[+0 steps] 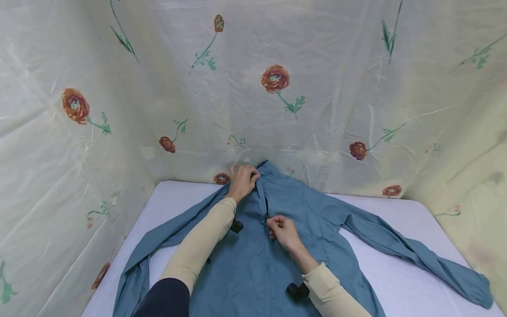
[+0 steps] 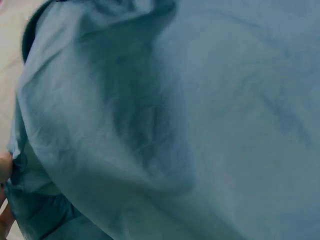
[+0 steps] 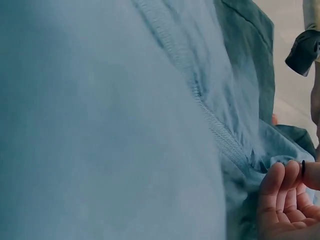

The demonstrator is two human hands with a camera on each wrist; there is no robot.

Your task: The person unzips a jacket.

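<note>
A blue zip-front jacket [image 1: 245, 264] lies spread with its collar toward the back wall. At the collar, my left hand [image 1: 242, 181] pinches the fabric on the left side of the front opening. In the left wrist view only its fingertips [image 2: 5, 167] show, at the edge of the cloth. Lower on the front, my right hand [image 1: 283, 231] pinches the small dark zipper pull [image 3: 303, 168] between thumb and fingers. The zipper [image 3: 227, 140] is joined below that hand, and the front parts in a narrow gap above it.
The jacket lies on a white-covered table [image 1: 368, 255]. Its sleeves reach out to both sides, one sleeve [image 1: 420, 251] toward the right edge. A pale curtain [image 1: 317, 110] with printed flowers hangs around the back and sides. Black wrist cameras [image 1: 298, 291] sit at both wrists.
</note>
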